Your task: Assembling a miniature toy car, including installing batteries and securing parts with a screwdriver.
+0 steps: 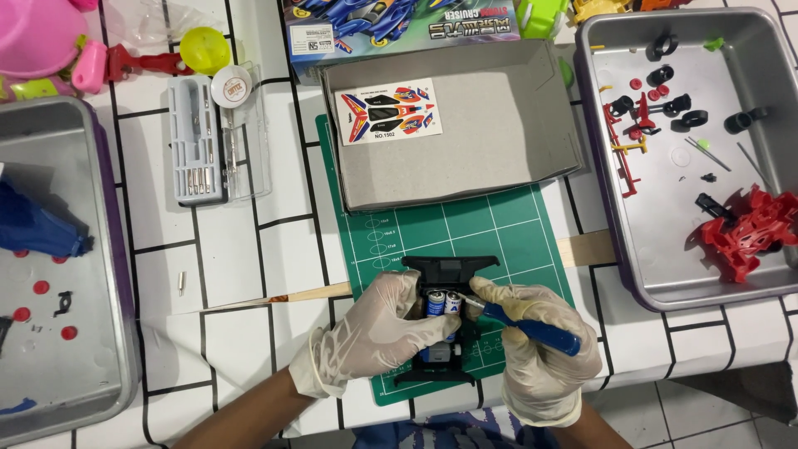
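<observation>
The gloved left hand (378, 333) clamps the black toy-car chassis (445, 324), which lies on the green cutting mat (499, 229) with 2 batteries (443, 303) seated inside. At 3 o'clock, the gloved right hand (540, 349) grips a blue-handled screwdriver (532, 326), tip toward the batteries. At 12 o'clock sits a grey cardboard box (490, 125); at 2 o'clock, a metal tray (665, 274) holds red parts.

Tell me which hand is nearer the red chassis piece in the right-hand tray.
Right. The right hand, gripping a blue-handled screwdriver, lies below-left of the red chassis piece; the left hand is farther left.
</observation>
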